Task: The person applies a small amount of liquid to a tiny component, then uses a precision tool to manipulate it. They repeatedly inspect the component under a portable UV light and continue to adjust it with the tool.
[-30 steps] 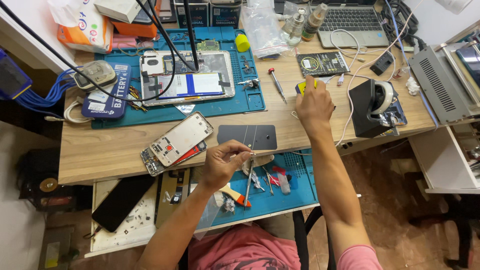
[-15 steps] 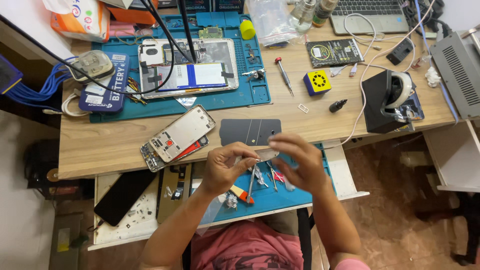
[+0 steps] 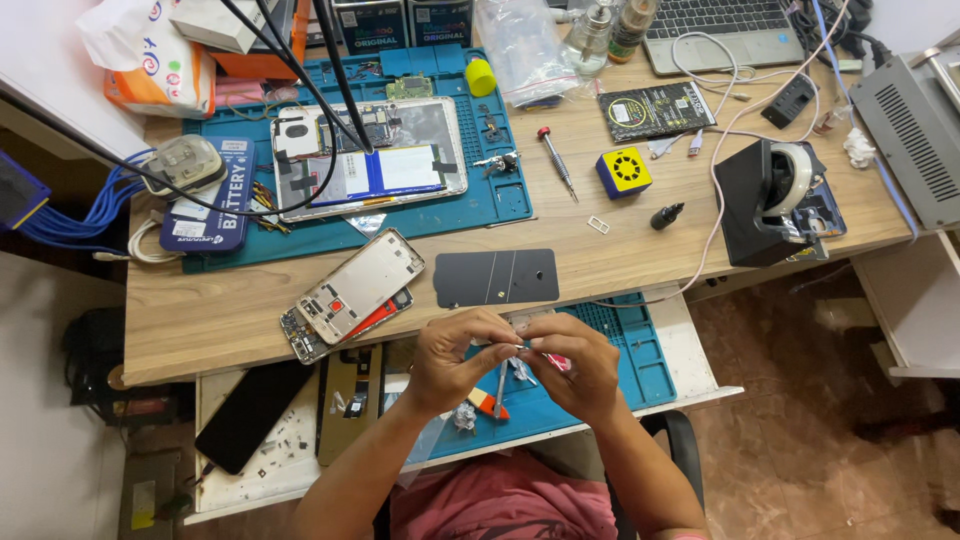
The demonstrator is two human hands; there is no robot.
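Steel tweezers (image 3: 500, 378) hang from the left hand (image 3: 455, 358), pinched between its fingertips. The right hand (image 3: 577, 362) meets it, fingers closed on something too small to make out, perhaps a tiny part. Both hover over the blue mat (image 3: 620, 345) on the pull-out tray, just below the dark phone back cover (image 3: 497, 277) on the worktop (image 3: 220, 300).

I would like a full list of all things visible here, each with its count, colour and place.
tablet: 1, opened, on far blue mat
opened phone: 1, silver and red, desk front left
dark panel: 1, black, desk middle
screwdriver: 1, red-capped, beside mat
yellow box: 1, desk right
tape dispenser: 1, black, right
laptop: 1, far edge
near mat: 1, blue, pull-out shelf
tweezers: 1, metal, between hands
left hand: pinching tweezers
right hand: fingertips at tweezers
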